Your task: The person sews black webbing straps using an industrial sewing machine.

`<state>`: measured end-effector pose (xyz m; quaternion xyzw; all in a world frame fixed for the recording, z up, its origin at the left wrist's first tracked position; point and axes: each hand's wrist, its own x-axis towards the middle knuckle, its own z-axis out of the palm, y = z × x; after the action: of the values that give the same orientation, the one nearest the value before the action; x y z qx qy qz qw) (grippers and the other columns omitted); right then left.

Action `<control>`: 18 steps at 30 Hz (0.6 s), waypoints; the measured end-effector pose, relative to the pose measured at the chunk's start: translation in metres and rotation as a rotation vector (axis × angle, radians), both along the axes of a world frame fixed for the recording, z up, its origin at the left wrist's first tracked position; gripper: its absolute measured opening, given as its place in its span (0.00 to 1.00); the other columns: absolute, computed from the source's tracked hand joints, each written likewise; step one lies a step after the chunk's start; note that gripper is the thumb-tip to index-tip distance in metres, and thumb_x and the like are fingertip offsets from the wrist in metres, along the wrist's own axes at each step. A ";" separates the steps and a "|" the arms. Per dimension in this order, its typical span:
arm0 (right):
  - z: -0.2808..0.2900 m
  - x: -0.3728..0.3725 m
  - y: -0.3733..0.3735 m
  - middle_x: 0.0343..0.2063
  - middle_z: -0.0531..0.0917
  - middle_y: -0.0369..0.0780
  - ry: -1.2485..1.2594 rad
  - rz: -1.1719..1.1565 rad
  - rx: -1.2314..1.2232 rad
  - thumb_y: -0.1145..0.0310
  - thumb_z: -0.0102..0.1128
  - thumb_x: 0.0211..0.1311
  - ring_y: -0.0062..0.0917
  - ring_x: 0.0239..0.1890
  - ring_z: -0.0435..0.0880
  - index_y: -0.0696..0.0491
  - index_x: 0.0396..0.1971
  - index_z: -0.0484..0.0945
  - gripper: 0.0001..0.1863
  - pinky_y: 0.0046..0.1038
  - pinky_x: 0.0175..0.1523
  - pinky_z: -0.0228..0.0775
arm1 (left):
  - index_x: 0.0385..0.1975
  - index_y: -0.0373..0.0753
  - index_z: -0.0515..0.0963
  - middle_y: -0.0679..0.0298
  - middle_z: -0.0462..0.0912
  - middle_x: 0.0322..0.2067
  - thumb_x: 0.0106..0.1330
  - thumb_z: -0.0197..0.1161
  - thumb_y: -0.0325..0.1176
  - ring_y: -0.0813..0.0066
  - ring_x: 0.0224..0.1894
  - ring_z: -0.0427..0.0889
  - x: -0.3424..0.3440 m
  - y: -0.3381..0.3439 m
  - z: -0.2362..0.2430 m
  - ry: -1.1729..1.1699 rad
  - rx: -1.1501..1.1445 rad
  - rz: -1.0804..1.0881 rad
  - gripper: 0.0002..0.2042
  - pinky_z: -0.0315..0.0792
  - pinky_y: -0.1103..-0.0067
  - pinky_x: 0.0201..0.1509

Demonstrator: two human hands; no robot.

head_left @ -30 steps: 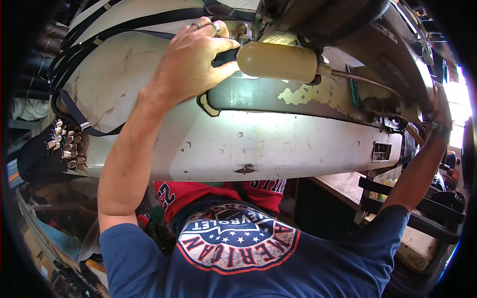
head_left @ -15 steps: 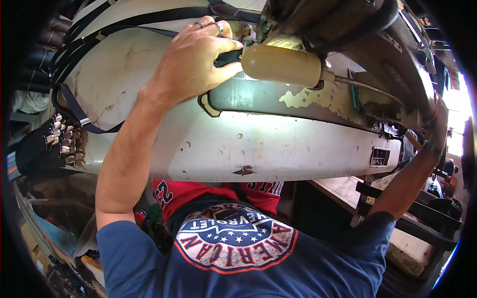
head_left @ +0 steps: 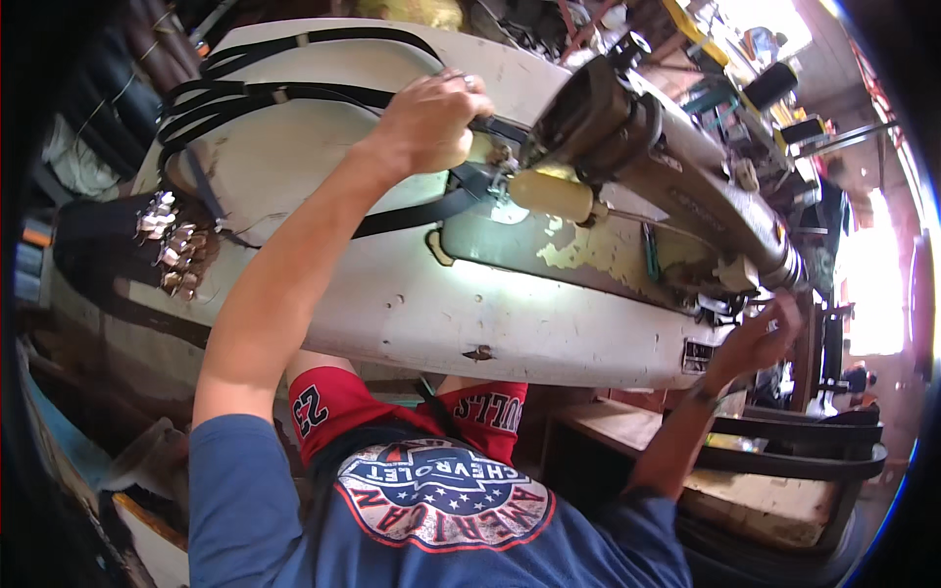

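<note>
The left hand point(head_left: 431, 122) reaches far, curled; the right hand point(head_left: 767, 338) bends by one machine's point(head_left: 676, 191) right end. Whether either grip clamps anything, I can't tell. One strap point(head_left: 417, 215) meets the machine's left end.

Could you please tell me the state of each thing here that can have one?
Left hand: curled; grip unclear.
Right hand: blurred; grip unclear.
White table: marked and pitted.
Sewing machine: whether running, cannot tell.
Machine bed: paint worn, partly brightly lit.
Black straps: looped across the white table.
Metal clips: bunched together.
</note>
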<state>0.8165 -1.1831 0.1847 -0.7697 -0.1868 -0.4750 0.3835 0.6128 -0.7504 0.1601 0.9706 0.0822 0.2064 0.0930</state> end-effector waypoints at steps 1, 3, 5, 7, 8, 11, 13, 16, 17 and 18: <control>-0.026 -0.007 -0.028 0.46 0.87 0.44 -0.055 0.195 -0.300 0.72 0.60 0.71 0.31 0.44 0.86 0.60 0.48 0.82 0.11 0.31 0.52 0.79 | 0.55 0.41 0.82 0.59 0.79 0.60 0.62 0.57 0.28 0.57 0.65 0.74 0.011 0.005 0.000 -0.052 0.105 -0.004 0.21 0.66 0.64 0.72; -0.026 -0.084 0.051 0.50 0.85 0.45 0.198 0.419 -0.611 0.71 0.61 0.66 0.41 0.55 0.81 0.54 0.52 0.82 0.15 0.42 0.65 0.67 | 0.64 0.45 0.76 0.58 0.73 0.68 0.64 0.60 0.35 0.56 0.72 0.68 0.020 0.016 -0.026 0.049 0.151 0.032 0.25 0.58 0.61 0.77; -0.055 -0.088 0.082 0.64 0.75 0.48 0.266 0.311 -0.687 0.67 0.58 0.69 0.43 0.66 0.72 0.55 0.62 0.74 0.23 0.44 0.69 0.63 | 0.64 0.48 0.77 0.59 0.75 0.66 0.65 0.65 0.44 0.56 0.70 0.70 0.023 0.020 -0.036 0.122 -0.037 0.020 0.26 0.58 0.56 0.76; -0.062 -0.077 0.078 0.62 0.75 0.47 0.325 0.219 -0.794 0.64 0.58 0.71 0.46 0.64 0.72 0.55 0.61 0.75 0.22 0.44 0.68 0.64 | 0.53 0.47 0.84 0.60 0.82 0.55 0.62 0.69 0.48 0.59 0.63 0.74 0.023 0.012 -0.028 0.100 0.015 0.124 0.21 0.61 0.59 0.71; -0.054 -0.079 0.080 0.59 0.76 0.47 0.398 0.279 -0.793 0.63 0.58 0.71 0.47 0.62 0.73 0.55 0.60 0.75 0.21 0.44 0.67 0.65 | 0.50 0.47 0.85 0.60 0.83 0.51 0.61 0.70 0.49 0.60 0.62 0.75 0.014 0.005 -0.024 0.135 0.053 0.233 0.20 0.62 0.60 0.70; -0.054 -0.082 0.079 0.52 0.79 0.47 0.346 0.128 -0.746 0.63 0.57 0.72 0.46 0.57 0.75 0.56 0.56 0.78 0.18 0.44 0.63 0.67 | 0.45 0.45 0.85 0.59 0.83 0.49 0.59 0.72 0.49 0.59 0.63 0.75 0.014 0.007 -0.032 -0.034 0.080 0.280 0.19 0.58 0.60 0.74; -0.051 -0.076 0.072 0.50 0.79 0.47 0.418 0.142 -0.796 0.63 0.57 0.72 0.45 0.56 0.76 0.56 0.54 0.79 0.17 0.43 0.61 0.68 | 0.46 0.44 0.84 0.60 0.84 0.49 0.59 0.73 0.48 0.60 0.64 0.75 0.015 0.013 -0.031 -0.156 0.151 0.332 0.19 0.53 0.58 0.78; -0.049 -0.062 0.071 0.46 0.80 0.48 0.492 0.165 -0.844 0.64 0.55 0.73 0.45 0.53 0.77 0.57 0.49 0.80 0.14 0.44 0.57 0.70 | 0.48 0.44 0.83 0.60 0.85 0.50 0.61 0.72 0.48 0.60 0.64 0.75 0.015 0.014 -0.031 -0.124 0.007 0.315 0.20 0.50 0.58 0.80; -0.048 -0.054 0.071 0.45 0.81 0.48 0.468 0.190 -0.812 0.64 0.54 0.74 0.45 0.51 0.79 0.57 0.49 0.80 0.13 0.44 0.56 0.71 | 0.50 0.44 0.83 0.60 0.86 0.50 0.62 0.72 0.49 0.61 0.64 0.76 0.016 0.015 -0.031 -0.133 0.003 0.317 0.21 0.49 0.57 0.80; -0.049 -0.049 0.073 0.43 0.82 0.49 0.445 0.216 -0.778 0.65 0.53 0.75 0.45 0.48 0.81 0.57 0.48 0.80 0.13 0.45 0.55 0.72 | 0.50 0.44 0.83 0.60 0.86 0.50 0.62 0.72 0.49 0.61 0.64 0.76 0.017 0.015 -0.032 -0.131 0.002 0.323 0.21 0.49 0.57 0.80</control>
<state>0.7675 -1.1105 0.1355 -0.9158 -0.3435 -0.1501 0.1443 0.6303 -0.7354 0.1284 0.9293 0.2309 0.2814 0.0629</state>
